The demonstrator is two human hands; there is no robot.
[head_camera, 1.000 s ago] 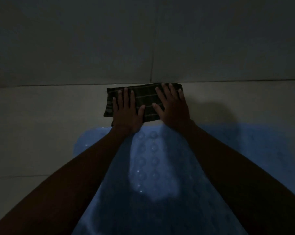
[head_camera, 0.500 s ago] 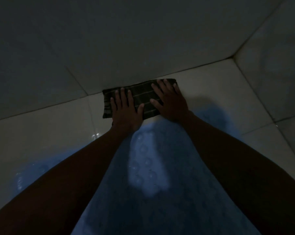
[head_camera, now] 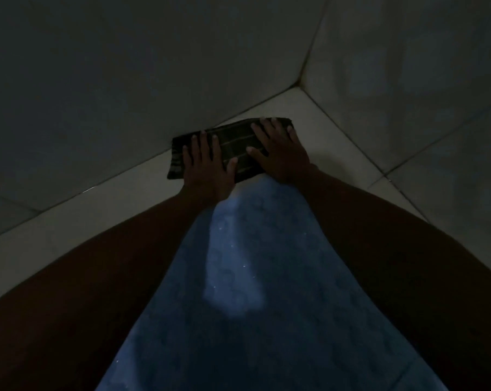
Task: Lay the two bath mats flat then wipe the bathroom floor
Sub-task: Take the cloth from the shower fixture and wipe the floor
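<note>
We press the dark striped cloth (head_camera: 233, 145) onto dim pale floor tiles (head_camera: 334, 136) against the wall (head_camera: 126, 80), near the corner, left hand (head_camera: 207, 167) and right hand (head_camera: 281, 153) flat, fingers spread, beyond the blue mat (head_camera: 267, 277).

No text, label, brand, number or sign can be read anywhere in this dim view.
</note>
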